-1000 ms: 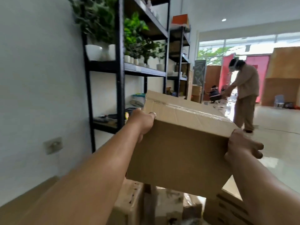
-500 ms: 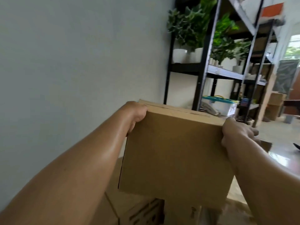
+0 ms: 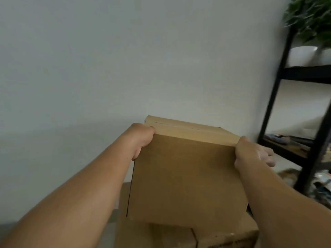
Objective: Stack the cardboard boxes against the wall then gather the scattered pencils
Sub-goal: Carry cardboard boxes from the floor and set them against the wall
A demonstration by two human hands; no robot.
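I hold a plain brown cardboard box (image 3: 186, 178) in front of me, close to the white wall (image 3: 125, 59). My left hand (image 3: 141, 140) grips its upper left edge and my right hand (image 3: 250, 154) grips its upper right edge, fingers curled round the sides. Directly under it is another cardboard box (image 3: 223, 235) with a seam in its top. Whether the held box touches the lower one I cannot tell. No pencils are in view.
A black metal shelf rack (image 3: 279, 97) stands at the right against the wall, with a potted green plant (image 3: 311, 20) in a white pot on an upper shelf and blurred clutter on its lower shelf and the floor beside it.
My view has swung left toward the wall, so the rack has slid to the right edge. The box has come lower and nearer the wall, over the lower box. Both hands keep their grip.
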